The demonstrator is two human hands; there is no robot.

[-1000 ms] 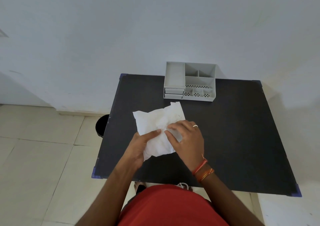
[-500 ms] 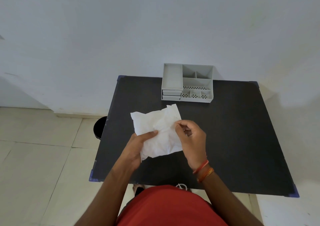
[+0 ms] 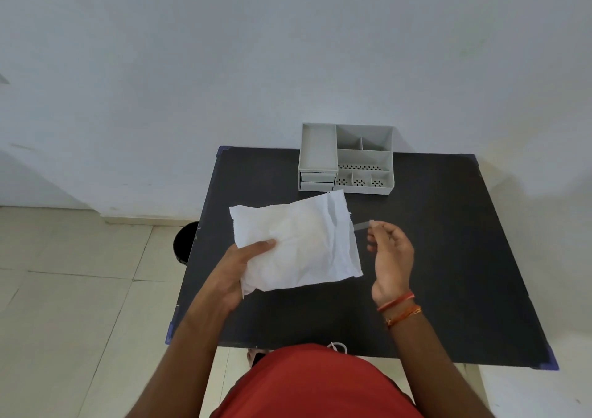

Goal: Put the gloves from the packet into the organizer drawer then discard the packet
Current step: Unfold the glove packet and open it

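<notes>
While our left hand [image 3: 237, 267] grips the white packet [image 3: 301, 244] above the desk [image 3: 448, 257], thumb pressed on its left side, our right hand [image 3: 389, 251] just beside its right edge pinches a thin clear strip [image 3: 362, 224] between closed fingers [image 3: 373, 225]. The grey organizer [image 3: 347, 158] stands at the desk's far edge.

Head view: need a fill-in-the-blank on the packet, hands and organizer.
1. The left hand grips the crumpled ___ packet.
2. The right hand pinches a thin clear strip beside the packet's ___ edge.
3. The grey organizer stands at the black table's ___ edge, by the wall.
4. The black bin stands on the ___, left of the table.
Missing: white; right; far; floor.
</notes>
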